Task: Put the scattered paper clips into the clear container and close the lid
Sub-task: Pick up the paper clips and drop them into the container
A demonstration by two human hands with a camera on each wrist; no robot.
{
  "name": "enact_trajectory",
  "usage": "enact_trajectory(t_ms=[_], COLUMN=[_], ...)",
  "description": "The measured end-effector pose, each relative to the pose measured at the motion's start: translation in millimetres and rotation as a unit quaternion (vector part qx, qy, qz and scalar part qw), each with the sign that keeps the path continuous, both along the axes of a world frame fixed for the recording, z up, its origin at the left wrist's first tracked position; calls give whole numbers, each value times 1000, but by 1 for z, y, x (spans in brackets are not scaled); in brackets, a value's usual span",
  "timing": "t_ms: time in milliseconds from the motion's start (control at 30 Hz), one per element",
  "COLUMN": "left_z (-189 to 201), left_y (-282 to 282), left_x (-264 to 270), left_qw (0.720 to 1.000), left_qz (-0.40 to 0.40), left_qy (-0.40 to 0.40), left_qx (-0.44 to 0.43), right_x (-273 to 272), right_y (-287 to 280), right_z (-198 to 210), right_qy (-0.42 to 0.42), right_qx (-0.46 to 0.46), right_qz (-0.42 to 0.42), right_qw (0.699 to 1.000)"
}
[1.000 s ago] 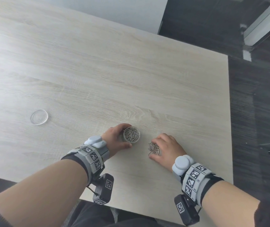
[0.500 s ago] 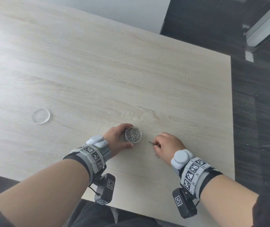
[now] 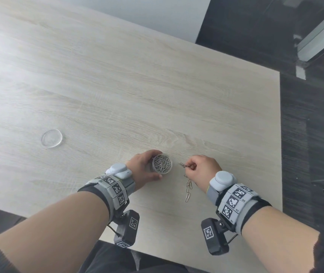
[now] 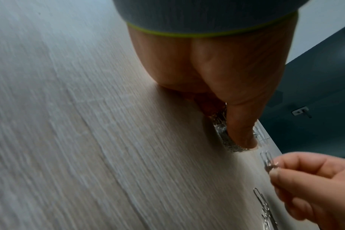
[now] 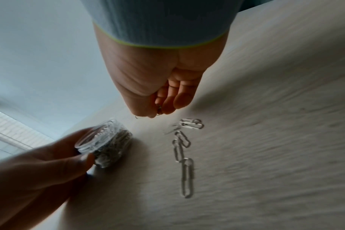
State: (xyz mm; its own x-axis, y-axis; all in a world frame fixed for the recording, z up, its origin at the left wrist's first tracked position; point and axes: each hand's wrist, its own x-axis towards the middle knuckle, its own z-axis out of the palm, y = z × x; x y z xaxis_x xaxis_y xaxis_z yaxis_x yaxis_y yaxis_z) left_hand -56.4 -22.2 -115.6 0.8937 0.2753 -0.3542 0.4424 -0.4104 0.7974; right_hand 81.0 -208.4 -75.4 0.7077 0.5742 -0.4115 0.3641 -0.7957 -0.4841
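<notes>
The left hand [image 3: 141, 170] curls round the clear container [image 3: 162, 163], open-topped and full of clips, standing on the table [image 3: 157, 91] toward its near edge. At its 3 o'clock the right hand [image 3: 202, 170] pinches a few paper clips [image 3: 182, 165], count unclear. Loose clips [image 3: 188, 189] lie at 5 o'clock, near the right edge. The lid [image 3: 51, 138] sits well apart at 10 o'clock, with broad bare tabletop beyond
</notes>
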Motion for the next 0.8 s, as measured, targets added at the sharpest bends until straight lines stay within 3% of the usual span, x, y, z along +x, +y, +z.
enact_trajectory(t_ms=[233, 433, 600, 700, 800], left_z=[-1, 0, 0, 0, 1], left_y=[0, 1, 1, 1, 1], left_x=[0, 0, -1, -2, -1], left_qw=[1000, 1000, 1000, 1000, 1000], left_qz=[-1, -9, -7, -8, -8], left_qy=[-5, -3, -7, -3, 0], left_qx=[-7, -10, -12, -11, -10], right_x=[-18, -23, -2, 15, 26], right_y=[38, 43, 19, -6, -29], right_z=[16, 17, 15, 7, -1], right_qy=[-9, -3, -39, -50, -28], right_qx=[128, 102, 125, 79, 0], right_qz=[43, 78, 29, 13, 61], right_qw=[991, 992, 991, 996, 998])
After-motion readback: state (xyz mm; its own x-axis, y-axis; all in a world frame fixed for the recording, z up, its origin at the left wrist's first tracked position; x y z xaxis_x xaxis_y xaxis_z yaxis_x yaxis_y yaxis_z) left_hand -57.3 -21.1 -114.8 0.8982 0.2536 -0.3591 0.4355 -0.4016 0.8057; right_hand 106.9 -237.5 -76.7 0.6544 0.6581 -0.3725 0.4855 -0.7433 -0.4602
